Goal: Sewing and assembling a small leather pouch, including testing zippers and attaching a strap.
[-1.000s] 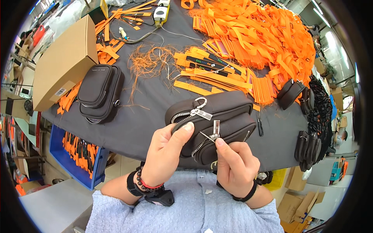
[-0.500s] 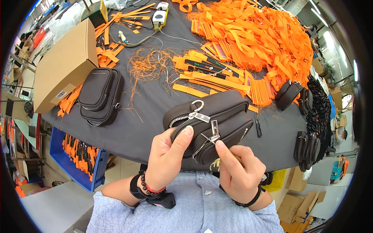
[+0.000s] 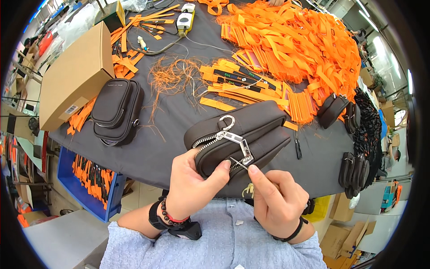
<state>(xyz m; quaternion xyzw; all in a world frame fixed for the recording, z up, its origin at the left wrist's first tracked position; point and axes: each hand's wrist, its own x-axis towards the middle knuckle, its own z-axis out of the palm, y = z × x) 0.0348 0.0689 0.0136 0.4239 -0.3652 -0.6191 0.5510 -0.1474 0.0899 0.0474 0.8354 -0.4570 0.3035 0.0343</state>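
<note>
A small black zippered bag [image 3: 242, 127] is held tilted over the near edge of the table. My left hand [image 3: 192, 181] grips its left end, with the fingers partly hidden behind it and the thumb pressed beside the front pocket's zip. In my right hand [image 3: 280, 197], a thin pointed metal tool [image 3: 240, 164] is pinched between thumb and fingers. Its tip lies at the front zip, close to my left thumb. Two silver zip pulls [image 3: 233, 136] hang near each other, and a metal ring [image 3: 227, 122] is fixed to the bag's side.
Another black bag [image 3: 116, 112] stands at left beside a cardboard box [image 3: 74, 74]. Orange straps [image 3: 291, 40] are heaped at the back right, near loose orange threads [image 3: 172, 78]. Several black pouches [image 3: 354, 172] lie at right. A blue bin [image 3: 115, 197] sits below the table's left side.
The bag has tipped slightly, and the front pull has swung down toward the side pull. My left thumb has moved right and down onto the front pocket, near the tool tip.
</note>
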